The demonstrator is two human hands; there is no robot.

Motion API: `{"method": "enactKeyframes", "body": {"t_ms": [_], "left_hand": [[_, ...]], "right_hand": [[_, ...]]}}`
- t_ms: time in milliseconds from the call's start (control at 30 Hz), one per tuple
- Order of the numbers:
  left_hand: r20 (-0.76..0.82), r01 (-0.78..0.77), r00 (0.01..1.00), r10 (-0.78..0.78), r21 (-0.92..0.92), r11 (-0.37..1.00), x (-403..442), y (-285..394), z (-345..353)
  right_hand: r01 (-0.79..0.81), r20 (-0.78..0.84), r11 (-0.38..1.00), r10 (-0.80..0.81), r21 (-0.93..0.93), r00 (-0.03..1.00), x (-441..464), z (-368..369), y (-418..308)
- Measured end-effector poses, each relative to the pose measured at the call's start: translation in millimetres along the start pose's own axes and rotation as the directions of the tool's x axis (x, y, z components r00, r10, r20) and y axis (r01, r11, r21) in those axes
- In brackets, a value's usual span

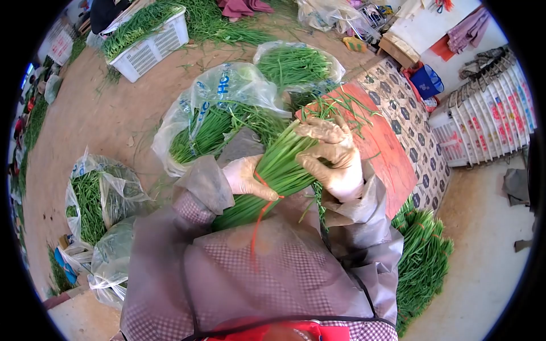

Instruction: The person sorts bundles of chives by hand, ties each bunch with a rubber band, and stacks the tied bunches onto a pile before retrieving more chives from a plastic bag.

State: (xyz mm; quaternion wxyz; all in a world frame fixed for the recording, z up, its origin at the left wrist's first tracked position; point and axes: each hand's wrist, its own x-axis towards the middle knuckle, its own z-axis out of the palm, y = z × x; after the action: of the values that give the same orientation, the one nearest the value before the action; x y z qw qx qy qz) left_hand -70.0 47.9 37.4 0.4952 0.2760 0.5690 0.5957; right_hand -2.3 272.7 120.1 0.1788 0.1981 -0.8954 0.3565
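A thick bundle of long green stalks, like garlic chives (284,162), lies slanting across my lap. My left hand (250,177), in a stained thin glove, is closed around its middle, the thumb across the front. A red tie (263,213) runs by that thumb, and its loose end hangs down over my apron. My right hand (335,159), gloved too, has its fingers curled against the upper right part of the bundle. The lower end of the bundle rests against my smock. Loose stalks lie on the reddish board (381,148) just beyond my right hand.
Open plastic bags of stalks (199,133) stand ahead, with another bag (88,207) at left. Tied bundles (424,256) are piled at my right. A white crate (149,54) of stalks sits at the far left; stacked white crates (483,125) and a blue bucket (425,81) stand right.
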Motion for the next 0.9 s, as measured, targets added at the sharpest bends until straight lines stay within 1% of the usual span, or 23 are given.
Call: {"method": "enactKeyframes", "body": {"t_ms": [67, 133, 200, 233, 267, 300, 333, 367, 400, 433, 467, 500, 533, 567, 600, 633, 667, 733, 767, 800, 867, 900], "left_hand": [[0.003, -0.002, 1.0, 0.002, -0.016, 1.0, -1, 4, -1], [0.009, -0.004, 1.0, 0.004, -0.03, 1.0, -1, 4, -3], [-0.048, -0.054, 0.997, 0.061, 0.135, 0.989, -2, -1, -9], [-0.052, -0.06, 0.996, 0.068, 0.137, 0.989, -4, 3, -11], [-0.074, -0.058, 0.995, 0.061, 0.049, 0.997, -8, 9, -12], [-0.098, -0.061, 0.994, 0.057, -0.037, 0.997, -11, 14, -14], [-0.114, -0.074, 0.991, 0.071, -0.024, 0.997, -12, 15, -19], [-0.182, -0.153, 0.971, 0.155, 0.021, 0.988, -11, 14, -23], [-0.247, -0.226, 0.94, 0.236, 0.07, 0.972, -13, 14, -26], [-0.26, -0.231, 0.934, 0.246, 0.084, 0.969, -15, 18, -28], [-0.349, -0.187, 0.897, 0.273, 0.26, 0.947, -15, 23, -29], [-0.42, -0.125, 0.851, 0.316, 0.423, 0.898, -11, 28, -29], [-0.408, -0.135, 0.852, 0.329, 0.436, 0.89, -8, 39, -22], [-0.43, -0.058, 0.84, 0.332, 0.536, 0.842, -9, 54, -9], [-0.451, 0.022, 0.828, 0.334, 0.621, 0.784, -10, 64, 2], [-0.393, 0.022, 0.867, 0.306, 0.643, 0.765, -9, 67, 9], [-0.234, -0.119, 0.886, 0.4, 0.72, 0.684, -2, 62, 10], [-0.158, -0.032, 0.954, 0.255, 0.791, 0.611, -13, 67, 5], [-0.042, -0.17, 0.972, 0.231, 0.551, 0.817, -17, 71, -3], [-0.041, -0.051, 0.996, 0.075, 0.408, 0.911, -17, 62, -15], [-0.109, -0.142, 0.956, 0.271, 0.641, 0.755, -21, 47, -29], [-0.105, -0.145, 0.957, 0.272, 0.639, 0.755, -12, 28, -35]], "right_hand": [[-0.004, -0.036, 0.991, 0.009, 0.134, 0.999, 4, -21, 3], [-0.037, -0.223, 0.89, 0.154, 0.455, 0.962, -5, -46, 15], [-0.082, -0.491, 0.978, 0.167, 0.19, 0.855, -9, -96, 16], [-0.133, -0.662, 0.983, 0.183, 0.126, 0.727, -16, -117, 22], [-0.189, -0.805, 0.979, 0.172, 0.076, 0.568, -25, -137, 29], [-0.269, -0.82, 0.959, 0.228, 0.095, 0.525, -40, -154, 40], [-0.341, -0.833, 0.933, 0.28, 0.118, 0.477, -58, -168, 54], [-0.424, -0.626, 0.902, 0.285, -0.08, 0.726, -80, -185, 72], [-0.426, -0.347, 0.854, 0.319, -0.298, 0.882, -98, -189, 88], [-0.36, -0.115, 0.855, 0.342, -0.373, 0.933, -109, -165, 99], [-0.285, 0.114, 0.854, 0.365, -0.435, 0.924, -109, -135, 96], [-0.419, 0.274, 0.799, 0.558, -0.431, 0.784, -82, -102, 65], [-0.529, 0.353, 0.828, 0.559, -0.185, 0.75, -74, -66, 63], [-0.458, 0.335, 0.874, 0.388, 0.163, 0.859, -68, -29, 55], [-0.369, 0.279, 0.858, 0.279, 0.358, 0.919, -67, 8, 60], [-0.284, 0.197, 0.752, 0.206, 0.595, 0.959, -50, 36, 40], [-0.169, 0.096, 0.593, 0.154, 0.787, 0.983, -36, 57, 25], [-0.18, 0.083, 0.258, 0.348, 0.949, 0.934, -45, 82, 39], [-0.166, 0.066, 0.27, 0.344, 0.949, 0.937, -45, 83, 41], [-0.164, 0.063, 0.269, 0.347, 0.949, 0.936, -44, 82, 38], [-0.106, 0.061, 0.086, 0.414, 0.991, 0.908, -43, 78, 28], [-0.142, 0.078, 0.102, 0.468, 0.985, 0.88, -45, 77, 29]]}}
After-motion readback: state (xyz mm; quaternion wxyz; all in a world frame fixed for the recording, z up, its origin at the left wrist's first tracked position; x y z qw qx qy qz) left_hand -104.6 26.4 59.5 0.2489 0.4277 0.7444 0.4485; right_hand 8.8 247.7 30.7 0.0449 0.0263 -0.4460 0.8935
